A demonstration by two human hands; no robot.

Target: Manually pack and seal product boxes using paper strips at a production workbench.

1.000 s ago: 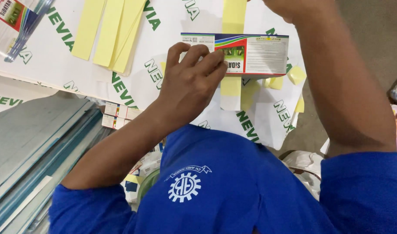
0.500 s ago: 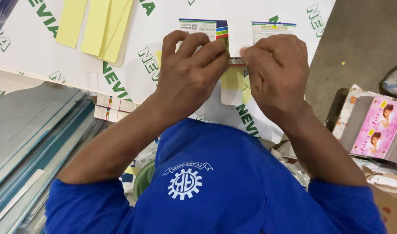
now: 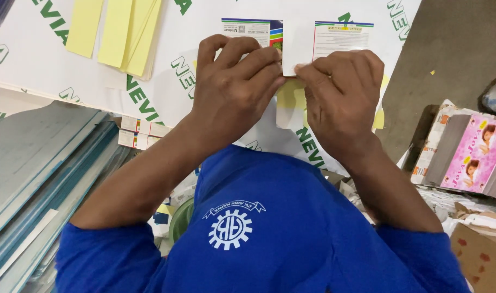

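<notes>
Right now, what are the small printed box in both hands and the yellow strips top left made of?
Printed box: looks like thin coated cardboard; flat panels, sharp fold edges, colour print, slight sheen. The left hand and right hand pinch its lower edge.
Yellow strips: probably matte paper, maybe backing strips; thin, flat, overlapping, no gloss. Hard to tell further.

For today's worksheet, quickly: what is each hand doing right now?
Left hand: closed on the small printed carton.
Right hand: closed, pinching the same carton.

Bare white sheet open left; yellow strips upper left; pink boxes crowd right.
</notes>
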